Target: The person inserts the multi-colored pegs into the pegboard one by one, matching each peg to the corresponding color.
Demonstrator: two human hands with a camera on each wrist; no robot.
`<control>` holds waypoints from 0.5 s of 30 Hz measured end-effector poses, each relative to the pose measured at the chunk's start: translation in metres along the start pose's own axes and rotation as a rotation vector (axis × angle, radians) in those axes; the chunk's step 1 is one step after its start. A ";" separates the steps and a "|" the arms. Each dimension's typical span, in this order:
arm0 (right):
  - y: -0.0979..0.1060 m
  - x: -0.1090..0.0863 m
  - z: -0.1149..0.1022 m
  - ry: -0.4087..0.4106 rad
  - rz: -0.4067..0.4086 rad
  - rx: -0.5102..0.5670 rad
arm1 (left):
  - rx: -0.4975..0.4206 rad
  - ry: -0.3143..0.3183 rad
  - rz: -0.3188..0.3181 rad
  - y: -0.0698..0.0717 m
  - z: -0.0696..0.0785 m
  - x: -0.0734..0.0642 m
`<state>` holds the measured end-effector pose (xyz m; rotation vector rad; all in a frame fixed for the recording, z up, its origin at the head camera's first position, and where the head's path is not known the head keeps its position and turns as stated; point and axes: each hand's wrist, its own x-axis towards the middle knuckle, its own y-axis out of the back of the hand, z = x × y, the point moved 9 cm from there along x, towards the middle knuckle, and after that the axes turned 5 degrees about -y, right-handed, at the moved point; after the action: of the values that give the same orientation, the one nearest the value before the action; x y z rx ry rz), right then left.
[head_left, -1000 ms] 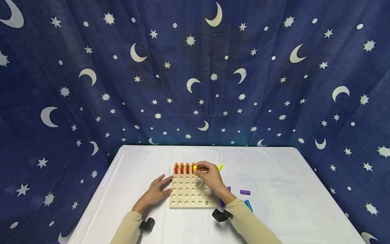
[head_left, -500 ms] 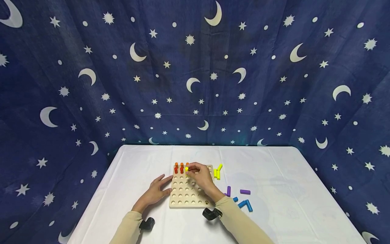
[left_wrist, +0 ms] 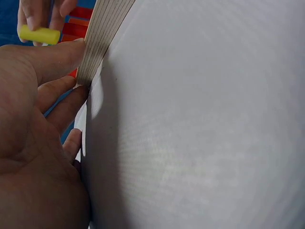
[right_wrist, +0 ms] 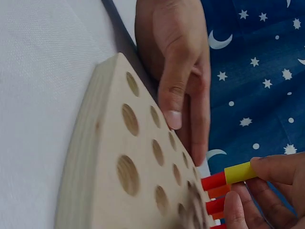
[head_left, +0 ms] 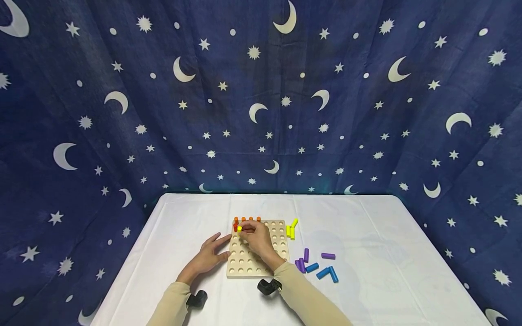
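My right hand pinches a yellow peg over the left end of the wooden peg board. Upright orange pegs line the board's back row, and red pegs stand in the row before them, partly hidden by the right hand in the head view. In the right wrist view the yellow peg overlaps the end of a red one. My left hand lies on the table with its fingers spread, thumb and fingertips touching the board's left side, as the left wrist view also shows.
Loose yellow pegs lie just right of the board. Purple pegs and blue pegs are scattered on the white tablecloth farther to the front right. A blue curtain with moons and stars hangs behind the table.
The right hand has moved left along the red row with the yellow peg, uncovering the loose pegs at the right. My left hand has stayed in place.
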<state>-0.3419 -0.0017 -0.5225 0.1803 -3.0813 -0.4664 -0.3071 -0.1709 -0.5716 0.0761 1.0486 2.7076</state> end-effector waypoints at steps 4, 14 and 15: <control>-0.006 0.001 0.001 0.007 0.009 0.010 | -0.005 -0.008 0.001 0.000 0.000 0.000; -0.018 0.004 0.002 0.031 0.018 -0.036 | -0.001 -0.025 0.006 0.001 0.003 -0.001; -0.018 0.005 0.002 0.035 0.023 -0.048 | -0.004 -0.024 0.007 0.001 0.003 -0.001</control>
<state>-0.3446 -0.0187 -0.5302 0.1501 -3.0316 -0.5294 -0.3059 -0.1705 -0.5688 0.1110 1.0378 2.7079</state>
